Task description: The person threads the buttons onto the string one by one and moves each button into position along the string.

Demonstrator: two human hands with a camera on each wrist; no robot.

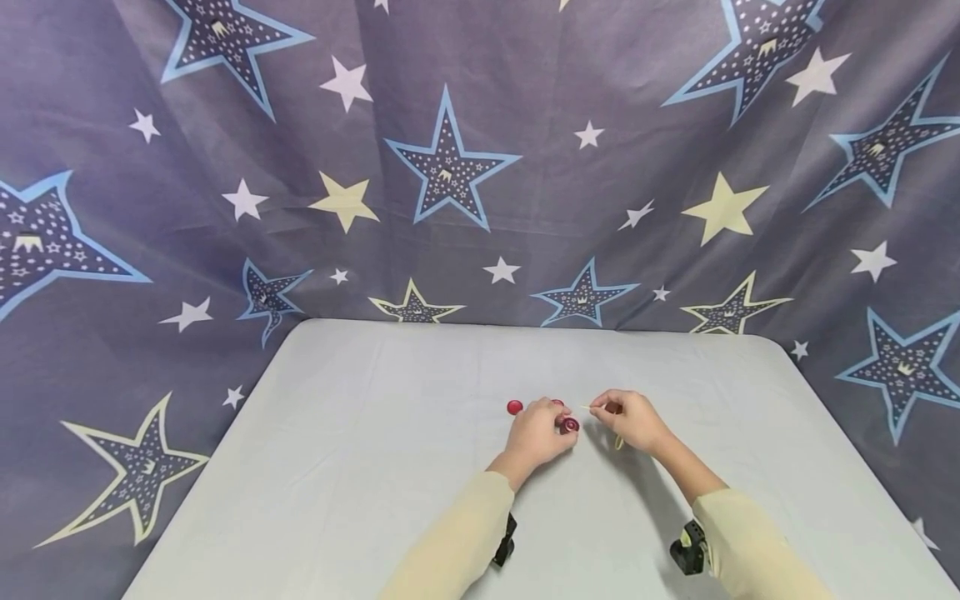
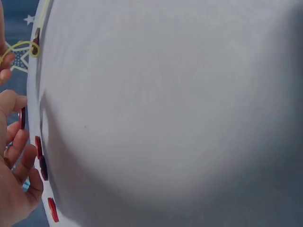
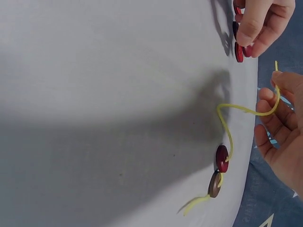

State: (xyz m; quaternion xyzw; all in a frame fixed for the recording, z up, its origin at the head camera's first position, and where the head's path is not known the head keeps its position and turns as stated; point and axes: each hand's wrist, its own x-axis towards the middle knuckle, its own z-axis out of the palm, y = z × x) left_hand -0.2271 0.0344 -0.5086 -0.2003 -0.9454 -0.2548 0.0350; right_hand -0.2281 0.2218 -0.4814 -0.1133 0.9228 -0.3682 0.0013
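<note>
My left hand [image 1: 536, 433] pinches a dark red button [image 1: 571, 425] by its edge between thumb and fingers. Opposite it, my right hand [image 1: 633, 421] pinches a yellow cord [image 3: 236, 108] near one end, and a short tip sticks out past the fingers. In the right wrist view the cord hangs down to a dark red button [image 3: 222, 159] and a brown button [image 3: 215, 184], both threaded on it. The cord's other end trails beyond the brown one. A small gap separates the cord tip from the held button.
Loose on the white table [image 1: 360, 433] lie a red button [image 1: 514, 407] left of the hands, another red button [image 2: 39, 147] and a dark button [image 2: 43, 168]. A star-patterned cloth [image 1: 450, 250] hangs behind the table and along its sides.
</note>
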